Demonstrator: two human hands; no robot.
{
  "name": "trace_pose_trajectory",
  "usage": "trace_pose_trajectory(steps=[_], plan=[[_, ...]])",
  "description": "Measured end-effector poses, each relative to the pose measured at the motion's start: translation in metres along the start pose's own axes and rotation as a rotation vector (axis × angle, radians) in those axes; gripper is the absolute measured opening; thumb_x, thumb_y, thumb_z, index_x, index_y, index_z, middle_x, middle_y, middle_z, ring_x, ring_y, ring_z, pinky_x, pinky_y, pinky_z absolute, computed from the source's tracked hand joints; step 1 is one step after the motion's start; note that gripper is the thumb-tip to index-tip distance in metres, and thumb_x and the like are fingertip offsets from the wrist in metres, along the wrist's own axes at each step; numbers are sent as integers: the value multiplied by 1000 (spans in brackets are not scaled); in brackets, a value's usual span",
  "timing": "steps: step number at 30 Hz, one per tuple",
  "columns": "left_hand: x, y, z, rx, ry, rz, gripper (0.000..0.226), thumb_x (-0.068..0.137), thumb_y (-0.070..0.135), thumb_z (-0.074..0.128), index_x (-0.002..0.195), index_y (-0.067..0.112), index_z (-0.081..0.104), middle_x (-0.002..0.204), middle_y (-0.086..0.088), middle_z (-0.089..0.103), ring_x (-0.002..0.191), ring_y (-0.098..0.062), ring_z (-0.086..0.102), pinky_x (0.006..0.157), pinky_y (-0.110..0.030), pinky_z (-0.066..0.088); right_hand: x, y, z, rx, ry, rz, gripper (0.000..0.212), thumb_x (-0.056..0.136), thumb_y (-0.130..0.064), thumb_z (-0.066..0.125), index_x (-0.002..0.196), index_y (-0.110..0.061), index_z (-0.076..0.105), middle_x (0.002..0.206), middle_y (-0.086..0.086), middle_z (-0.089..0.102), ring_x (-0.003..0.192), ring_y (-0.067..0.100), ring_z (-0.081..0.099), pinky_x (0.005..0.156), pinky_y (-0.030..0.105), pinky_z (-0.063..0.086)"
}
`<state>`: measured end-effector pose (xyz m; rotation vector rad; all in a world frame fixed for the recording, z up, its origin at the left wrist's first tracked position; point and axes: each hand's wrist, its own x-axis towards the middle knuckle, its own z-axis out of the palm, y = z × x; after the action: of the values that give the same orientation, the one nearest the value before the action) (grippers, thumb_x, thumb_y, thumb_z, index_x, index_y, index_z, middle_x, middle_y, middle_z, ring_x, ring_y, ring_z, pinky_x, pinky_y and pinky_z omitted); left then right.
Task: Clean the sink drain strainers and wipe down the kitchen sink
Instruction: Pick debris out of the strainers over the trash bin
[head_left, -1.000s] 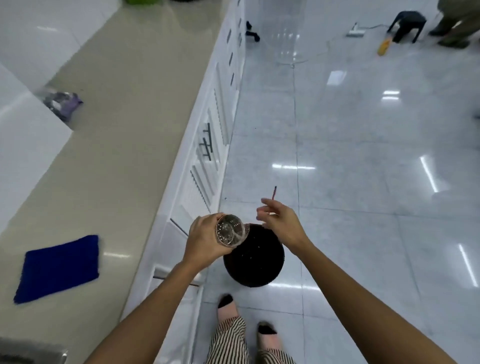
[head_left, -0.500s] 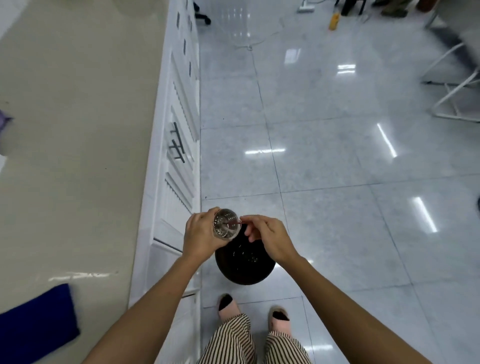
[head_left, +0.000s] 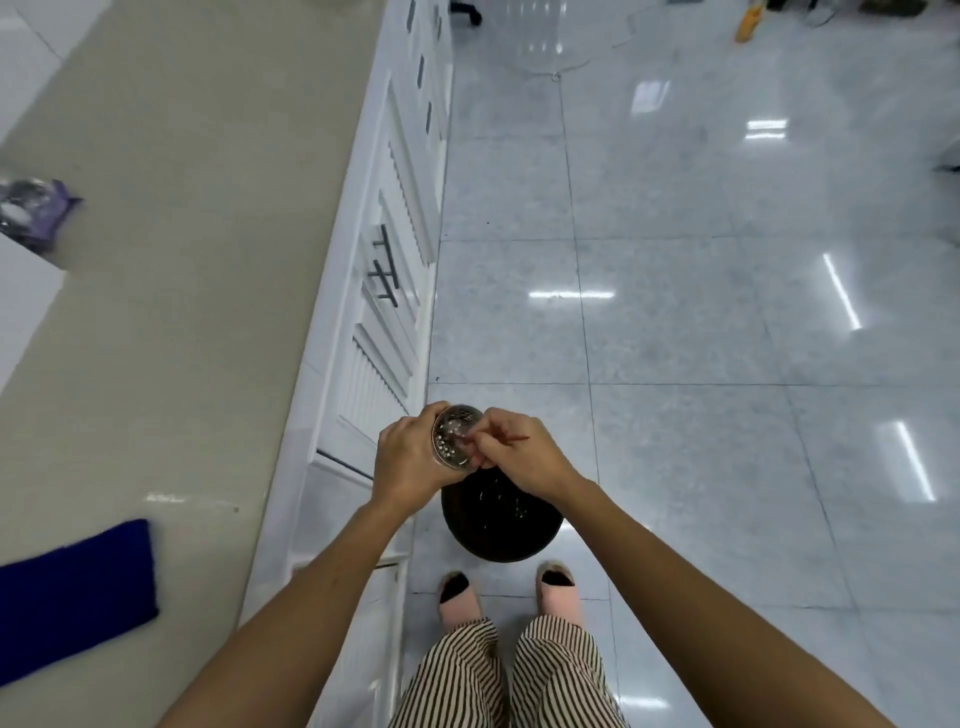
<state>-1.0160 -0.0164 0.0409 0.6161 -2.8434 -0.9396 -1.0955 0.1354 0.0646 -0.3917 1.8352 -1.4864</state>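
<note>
My left hand grips a round metal sink strainer, its perforated inside turned toward me. My right hand pinches a thin reddish stick whose tip pokes into the strainer. Both hands hover over a black round bin standing on the floor by my feet. The sink itself is out of view.
A beige countertop runs along the left with a blue cloth near its front and a purple packet farther back. White cabinet fronts with dark handles face the glossy tiled floor. My slippered feet stand beside the bin.
My right hand, which held the stick raised away from the strainer, has come in against it and now works the stick's tip inside. The view has tilted down and shifted.
</note>
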Motion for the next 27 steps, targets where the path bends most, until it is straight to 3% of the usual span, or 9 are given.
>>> trace_pose_trajectory(steps=[4,7,11,14,17,19,23,27], plan=[[-6,3,4,10,47,-40,83,49,76,63,117,28,53,95,10,67,89,-15,61,91,-34,40,14,1,-16,-30,56,3,17,91,-1,52,86,-7,68,80,11,72,67,8,66,68,20,55],[-6,6,6,34,69,-46,85,49,75,61,118,26,54,95,7,68,90,-18,61,90,-34,39,20,3,-20,-58,-148,20,20,93,-3,52,84,-12,67,76,5,70,67,8,68,69,20,56],[-8,15,6,68,91,-45,81,50,74,62,115,26,55,94,7,69,89,-20,61,86,-34,40,31,6,-30,1,-88,39,17,93,-3,53,86,-4,69,77,10,70,66,12,66,71,22,58],[-7,18,4,123,108,-44,74,53,62,77,113,25,56,93,6,69,90,-22,61,85,-35,40,32,4,-38,-32,-180,42,16,93,-6,54,85,-6,69,78,12,70,69,15,67,75,32,58],[-6,17,3,213,146,-42,71,55,51,84,115,23,57,94,4,69,92,-23,61,84,-34,38,30,-1,-52,-63,-15,-13,17,85,-8,53,74,-6,67,70,14,69,64,19,65,72,41,58],[-5,15,3,215,173,-57,71,55,51,84,115,23,57,95,5,68,93,-22,60,86,-34,36,27,-4,-56,-76,-43,-83,17,82,-7,51,73,-7,66,69,16,68,64,20,64,69,40,57],[-2,24,5,212,188,-7,70,56,64,68,112,25,57,92,6,68,91,-21,60,86,-31,35,24,-2,-38,-237,-276,-148,16,83,-11,54,82,-18,68,78,11,70,71,22,65,73,36,55],[2,32,6,228,231,-4,67,55,58,75,109,22,59,88,7,68,86,-21,61,83,-31,35,31,-2,-36,-185,-161,-121,19,84,-8,53,79,-20,68,73,13,67,63,17,58,65,30,48]])
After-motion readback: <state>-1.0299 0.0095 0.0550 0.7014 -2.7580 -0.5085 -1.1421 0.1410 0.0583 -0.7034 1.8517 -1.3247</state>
